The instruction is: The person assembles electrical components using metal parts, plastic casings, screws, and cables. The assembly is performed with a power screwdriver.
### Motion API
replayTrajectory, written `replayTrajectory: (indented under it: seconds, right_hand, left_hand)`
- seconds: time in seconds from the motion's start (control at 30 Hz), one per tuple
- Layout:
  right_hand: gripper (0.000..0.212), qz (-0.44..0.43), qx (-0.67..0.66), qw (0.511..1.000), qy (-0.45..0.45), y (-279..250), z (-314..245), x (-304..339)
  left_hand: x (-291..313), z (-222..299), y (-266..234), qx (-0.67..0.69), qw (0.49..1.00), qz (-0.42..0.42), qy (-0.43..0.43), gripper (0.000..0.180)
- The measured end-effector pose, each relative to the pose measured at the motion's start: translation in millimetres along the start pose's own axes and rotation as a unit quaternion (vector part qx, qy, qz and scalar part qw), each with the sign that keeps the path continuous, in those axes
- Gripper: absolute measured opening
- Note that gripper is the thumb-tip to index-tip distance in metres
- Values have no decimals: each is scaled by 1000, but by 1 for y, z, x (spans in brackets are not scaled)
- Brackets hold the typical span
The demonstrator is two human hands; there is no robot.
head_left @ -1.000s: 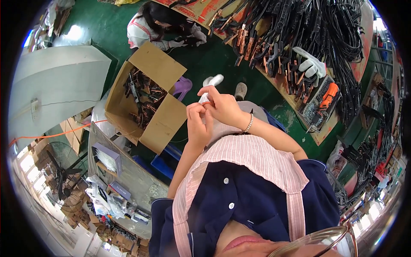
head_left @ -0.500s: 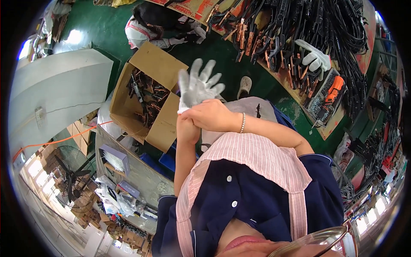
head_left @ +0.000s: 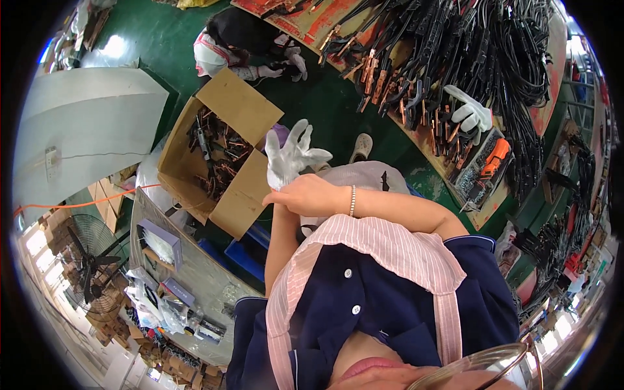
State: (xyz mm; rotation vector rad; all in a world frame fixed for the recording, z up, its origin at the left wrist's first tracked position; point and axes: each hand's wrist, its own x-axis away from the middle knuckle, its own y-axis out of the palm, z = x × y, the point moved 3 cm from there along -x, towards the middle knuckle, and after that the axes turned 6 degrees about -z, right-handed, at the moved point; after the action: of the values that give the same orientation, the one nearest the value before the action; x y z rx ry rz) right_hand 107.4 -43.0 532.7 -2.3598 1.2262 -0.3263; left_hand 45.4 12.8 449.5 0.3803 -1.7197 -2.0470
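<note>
My left hand (head_left: 290, 156) wears a white work glove, its fingers raised and spread apart. Bare, with a beaded bracelet (head_left: 353, 200) at the wrist, my right hand (head_left: 311, 195) lies across the left wrist. Its fingers are closed on the glove's cuff; they partly cover that cuff. Just left of both hands stands an open cardboard box (head_left: 242, 203) with copper-and-black clamp parts (head_left: 224, 156) inside. Another white glove (head_left: 471, 112) rests on the workbench to the right, beside many black cables (head_left: 448, 58) with copper-coloured clamps.
An orange power tool (head_left: 496, 158) lies in a tray of small metal parts at the bench edge. A co-worker with gloved hands (head_left: 296, 65) crouches beyond the box. A caged fan (head_left: 91, 260) and a covered table (head_left: 214, 279) stand at left.
Both hands have come down slightly toward my body. The gloved left hand has turned, with its fingers a little more bent. My right hand stays at the glove's cuff.
</note>
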Motion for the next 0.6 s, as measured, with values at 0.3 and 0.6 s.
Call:
replayTrajectory:
  seconds: [0.3,0.6]
  right_hand:
    - [33,69,-46,995,-47,11,4,-13]
    - [30,88,-9,993,-72,2,4,-32]
  left_hand:
    - [19,35,-45,-301,906,229,190,62]
    - [-1,67,-44,-127,917,256,279,43]
